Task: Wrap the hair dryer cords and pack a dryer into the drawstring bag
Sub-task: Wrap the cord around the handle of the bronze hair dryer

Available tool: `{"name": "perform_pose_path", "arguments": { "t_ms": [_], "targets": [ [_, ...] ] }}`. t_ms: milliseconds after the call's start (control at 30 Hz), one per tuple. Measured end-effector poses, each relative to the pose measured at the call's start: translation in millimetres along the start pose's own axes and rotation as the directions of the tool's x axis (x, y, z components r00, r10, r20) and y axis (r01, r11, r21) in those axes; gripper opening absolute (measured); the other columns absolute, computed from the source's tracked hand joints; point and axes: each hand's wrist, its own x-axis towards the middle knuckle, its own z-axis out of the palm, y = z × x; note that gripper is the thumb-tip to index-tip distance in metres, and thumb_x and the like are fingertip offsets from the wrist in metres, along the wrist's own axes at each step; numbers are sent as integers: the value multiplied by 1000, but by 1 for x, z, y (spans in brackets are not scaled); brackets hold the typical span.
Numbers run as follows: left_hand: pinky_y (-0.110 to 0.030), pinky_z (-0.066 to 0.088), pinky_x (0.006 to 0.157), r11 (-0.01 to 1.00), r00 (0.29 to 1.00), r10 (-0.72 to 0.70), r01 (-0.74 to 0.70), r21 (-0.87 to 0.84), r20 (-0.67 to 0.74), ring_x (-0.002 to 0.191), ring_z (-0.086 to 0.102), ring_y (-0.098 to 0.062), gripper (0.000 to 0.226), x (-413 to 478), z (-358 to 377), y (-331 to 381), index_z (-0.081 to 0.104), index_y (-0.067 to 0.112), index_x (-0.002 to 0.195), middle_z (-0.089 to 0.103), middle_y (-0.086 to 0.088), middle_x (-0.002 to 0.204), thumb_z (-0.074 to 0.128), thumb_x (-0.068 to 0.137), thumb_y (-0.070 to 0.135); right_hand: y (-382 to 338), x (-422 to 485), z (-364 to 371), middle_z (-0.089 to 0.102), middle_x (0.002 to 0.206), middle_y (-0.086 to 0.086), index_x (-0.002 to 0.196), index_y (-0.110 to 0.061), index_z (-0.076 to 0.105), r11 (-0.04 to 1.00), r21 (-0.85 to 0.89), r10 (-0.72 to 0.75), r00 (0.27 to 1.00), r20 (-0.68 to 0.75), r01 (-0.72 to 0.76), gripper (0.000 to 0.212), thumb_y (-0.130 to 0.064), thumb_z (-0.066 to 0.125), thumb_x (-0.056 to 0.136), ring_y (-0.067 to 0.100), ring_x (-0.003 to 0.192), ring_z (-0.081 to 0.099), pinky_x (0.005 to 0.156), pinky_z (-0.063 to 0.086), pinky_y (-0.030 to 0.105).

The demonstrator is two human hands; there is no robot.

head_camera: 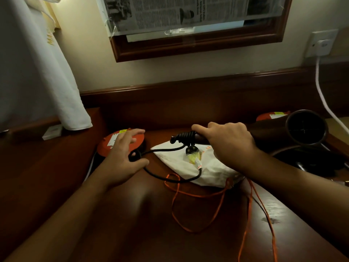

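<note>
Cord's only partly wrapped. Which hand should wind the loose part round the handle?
Left. The left hand holds the loose cord, while the right hand is busy gripping the dryer by its handle.

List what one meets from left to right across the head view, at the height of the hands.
Hanging white cloth → left hand → right hand → hair dryer, its round open end.

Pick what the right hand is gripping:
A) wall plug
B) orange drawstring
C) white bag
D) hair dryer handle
D: the fingers of the right hand curl round the handle of the hair dryer. The drawstring bag lies untouched on the table beneath it, and the left hand holds the black cord.
</note>
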Motion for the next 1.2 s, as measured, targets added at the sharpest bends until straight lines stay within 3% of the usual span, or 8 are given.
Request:
{"name": "perform_pose_path", "arguments": {
  "t_ms": [133, 267, 500, 600, 733, 900, 1033, 1200],
  "targets": [
    [-33, 50, 95, 979, 980, -190, 193, -64, 49, 129, 48, -14, 85, -10, -2, -20, 36, 44, 143, 38, 7, 144, 82, 79, 13, 9, -3, 3, 58, 104, -7, 144, -47, 20, 1000, 8, 10, 1000, 9, -10, 73, -15, 54, 88, 25, 68, 61, 54, 38, 32],
    [-46, 59, 91, 902, 921, -389, 380, -204, -4, 89, 76, -24, 49, -15, -3, -35, 53, 23, 133, 77, -5, 92, 69, 90, 4, 24, -9, 11, 57, 102, -8, 143, -49, 19, 999, -12, 47, 999, 20, -47, 75, -16, 55, 86, 24, 67, 61, 57, 48, 34],
    [-40, 61, 81, 921, 913, -350, 295, -253, -209, 78, 69, -23, 38, -8, -2, -39, 62, 18, 135, 73, -9, 100, 57, 99, 3, 52, -24, 30, 57, 98, -8, 146, -46, 24, 992, -71, 104, 994, 34, -101, 78, -19, 62, 84, 19, 61, 56, 50, 40, 29],
    [-44, 57, 90, 941, 904, -332, 300, -155, -268, 80, 64, -20, 33, 1, 5, -50, 68, 26, 126, 72, -6, 96, 56, 101, 7, 60, -31, 32, 57, 94, -8, 145, -46, 24, 990, -84, 118, 993, 28, -115, 79, -25, 68, 83, 17, 56, 54, 47, 31, 26],
    [-39, 44, 102, 937, 956, -213, 259, 236, -203, 117, 59, -38, 35, 35, 20, -61, 67, 10, 131, 66, -20, 125, 53, 101, 3, 56, -31, 33, 58, 93, -8, 143, -45, 29, 992, -33, 124, 992, 3, -123, 72, -26, 67, 85, 20, 57, 56, 47, 40, 28],
    [-50, 30, 114, 696, 988, -149, 67, 715, 52, 142, 35, -34, 61, 71, 43, -21, 38, 23, 154, 41, -11, 154, 56, 96, 12, 41, -22, 27, 58, 97, -7, 144, -44, 26, 992, 2, 125, 992, -10, -125, 74, -23, 66, 86, 21, 59, 58, 51, 48, 33],
    [-29, 23, 120, 913, 976, 140, -193, 358, 169, 151, 25, -22, 76, 73, 54, 38, 30, 19, 158, 32, -6, 162, 59, 89, 3, 41, -14, 13, 59, 99, -5, 145, -42, 26, 989, 29, 148, 987, -70, -146, 76, -21, 66, 85, 22, 59, 58, 51, 45, 32],
    [-31, 30, 117, 975, 982, 124, -94, -200, 143, 143, 38, -6, 56, 73, 66, 76, 48, 26, 149, 48, 6, 154, 66, 96, 34, 40, -1, -10, 61, 103, -2, 146, -42, 28, 985, 59, 172, 968, -182, -164, 76, -20, 67, 85, 27, 62, 60, 52, 31, 30]
  ]
}}
